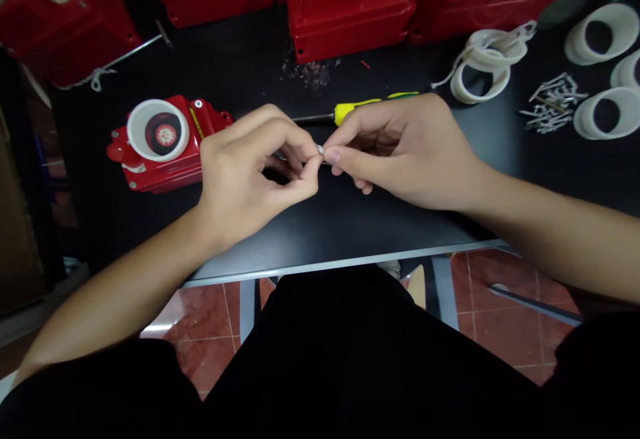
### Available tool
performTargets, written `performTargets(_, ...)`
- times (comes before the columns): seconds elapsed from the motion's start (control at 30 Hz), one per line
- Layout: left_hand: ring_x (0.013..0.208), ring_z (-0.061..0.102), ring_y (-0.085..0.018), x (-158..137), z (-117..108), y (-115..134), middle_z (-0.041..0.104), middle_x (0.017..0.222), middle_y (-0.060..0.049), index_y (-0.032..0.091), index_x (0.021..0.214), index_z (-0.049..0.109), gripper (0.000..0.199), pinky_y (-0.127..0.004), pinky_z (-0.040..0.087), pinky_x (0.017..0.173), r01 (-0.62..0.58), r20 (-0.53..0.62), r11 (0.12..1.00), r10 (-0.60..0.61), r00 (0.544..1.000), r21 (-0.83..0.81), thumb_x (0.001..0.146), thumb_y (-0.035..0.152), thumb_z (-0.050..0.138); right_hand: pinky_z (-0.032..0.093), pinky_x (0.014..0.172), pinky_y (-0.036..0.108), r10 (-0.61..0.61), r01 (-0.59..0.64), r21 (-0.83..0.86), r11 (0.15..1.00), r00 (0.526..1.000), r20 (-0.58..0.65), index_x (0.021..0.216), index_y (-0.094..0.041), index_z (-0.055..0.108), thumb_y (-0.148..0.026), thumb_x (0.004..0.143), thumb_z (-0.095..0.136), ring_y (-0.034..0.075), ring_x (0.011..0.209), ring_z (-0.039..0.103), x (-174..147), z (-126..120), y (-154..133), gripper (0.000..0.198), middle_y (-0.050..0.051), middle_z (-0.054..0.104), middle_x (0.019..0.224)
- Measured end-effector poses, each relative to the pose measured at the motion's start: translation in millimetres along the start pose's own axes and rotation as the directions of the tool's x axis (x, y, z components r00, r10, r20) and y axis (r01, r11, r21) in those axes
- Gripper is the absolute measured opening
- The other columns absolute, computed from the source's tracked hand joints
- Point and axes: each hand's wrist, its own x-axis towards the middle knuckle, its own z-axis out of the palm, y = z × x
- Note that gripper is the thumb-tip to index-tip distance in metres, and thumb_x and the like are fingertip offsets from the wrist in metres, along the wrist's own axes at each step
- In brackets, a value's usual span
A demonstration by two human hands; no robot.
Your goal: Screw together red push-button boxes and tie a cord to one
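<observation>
Over the black tabletop, my left hand (263, 169) and my right hand (400, 152) meet fingertip to fingertip. Between their pinched thumbs and forefingers sits a tiny white piece (321, 149), mostly hidden and too small to name. Behind my right hand lies a screwdriver with a yellow and green handle (345, 112), its shaft pointing left. To the left of my left hand stands a red machine housing (170, 175). A white ring collar (136, 129) is on its top, with a small toothed part (166, 135) visible inside.
Larger red housings (350, 22) line the back. At right are white rings (605, 115), a pile of screws (553, 102) and rings with white cord (493, 49). Back left, a thin metal rod (135, 51) has cord tied on. Debris (315, 73) lies near the housings. The table's front edge (320, 265) is close.
</observation>
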Motion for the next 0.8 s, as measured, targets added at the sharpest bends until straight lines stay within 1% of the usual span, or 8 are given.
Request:
performTargets(0.1,0.08,0.074,-0.012,-0.5,1.4,-4.8,0.079,0.099,0.002,0.025,0.097,0.081,0.017,-0.029,0.065,0.063,-0.057,0.0,0.998,0.057,0.998,0.002,0.102,0.017,0.094,0.057,0.055,0.021,-0.007,0.007,-0.029,1.0,1.0,0.013,0.098,-0.018,0.087,-0.046,0.097,0.104,0.007,0.059,0.064,-2.5,1.7,-0.3,0.033,0.0,0.078,0.08)
performTargets(0.27,0.078,0.067,-0.01,0.5,3.5,-12.9,0.076,0.095,0.003,0.025,0.098,0.079,0.022,-0.027,0.059,0.061,-0.089,0.04,0.991,0.093,0.995,-0.098,0.105,0.03,0.1,0.053,0.056,0.02,-0.039,0.04,-0.095,0.995,0.999,0.003,0.098,-0.018,0.084,-0.041,0.102,0.099,0.007,0.063,0.066,-5.1,4.8,0.5,0.027,0.0,0.076,0.079)
performTargets(0.4,0.074,0.07,-0.011,3.2,5.0,-9.8,0.073,0.089,0.002,0.023,0.093,0.079,0.036,-0.027,0.059,0.056,0.065,0.046,0.967,-0.056,0.997,-0.245,0.104,0.043,0.106,0.055,0.056,0.021,-0.165,0.151,-0.173,0.973,0.984,-0.067,0.105,-0.02,0.079,-0.039,0.099,0.099,0.007,0.072,0.071,-6.5,5.8,1.7,0.028,0.002,0.08,0.103)
performTargets(0.5,0.065,0.069,-0.01,5.9,4.7,-2.8,0.073,0.086,0.001,0.023,0.089,0.081,0.041,-0.026,0.058,0.049,0.178,0.082,0.914,-0.158,0.984,-0.366,0.103,0.051,0.107,0.058,0.059,0.023,-0.302,0.263,-0.311,0.913,0.95,-0.083,0.108,-0.022,0.08,-0.039,0.099,0.099,0.008,0.075,0.073,-7.5,5.8,0.9,0.027,0.003,0.08,0.113)
performTargets(0.6,0.064,0.07,-0.009,8.0,3.9,-0.2,0.073,0.084,0.001,0.023,0.088,0.082,0.046,-0.023,0.059,0.048,0.2,0.106,0.894,-0.172,0.979,-0.401,0.105,0.059,0.105,0.059,0.065,0.023,-0.402,0.34,-0.402,0.85,0.912,-0.078,0.103,-0.022,0.084,-0.039,0.104,0.096,0.009,0.078,0.072,-7.9,6.4,-1.4,0.021,0.004,0.081,0.106)
performTargets(0.67,0.065,0.071,-0.009,8.7,4.0,-2.7,0.073,0.084,0.001,0.023,0.089,0.082,0.047,-0.021,0.06,0.048,0.192,0.111,0.905,-0.161,0.981,-0.381,0.107,0.061,0.103,0.061,0.069,0.022,-0.408,0.343,-0.428,0.836,0.91,-0.07,0.102,-0.022,0.086,-0.037,0.108,0.091,0.009,0.08,0.073,-8.1,7.1,-2.8,0.017,0.004,0.083,0.103)
performTargets(0.77,0.062,0.07,-0.009,8.7,5.8,-8.7,0.074,0.082,0.001,0.023,0.09,0.082,0.049,-0.019,0.058,0.046,0.095,0.094,0.912,-0.062,0.994,-0.399,0.105,0.065,0.103,0.062,0.07,0.02,-0.411,0.343,-0.434,0.833,0.909,-0.071,0.103,-0.022,0.086,-0.03,0.111,0.084,0.008,0.08,0.076,-8.9,7.5,-3.5,0.011,0.002,0.085,0.102)
performTargets(0.8,0.062,0.07,-0.01,8.5,6.6,-10.2,0.074,0.083,0.0,0.023,0.091,0.083,0.049,-0.02,0.059,0.047,0.106,0.092,0.908,-0.075,0.993,-0.406,0.106,0.066,0.102,0.061,0.069,0.02,-0.416,0.347,-0.428,0.835,0.906,-0.079,0.102,-0.022,0.085,-0.027,0.11,0.084,0.008,0.079,0.077,-9.3,7.4,-3.2,0.01,0.001,0.085,0.1)
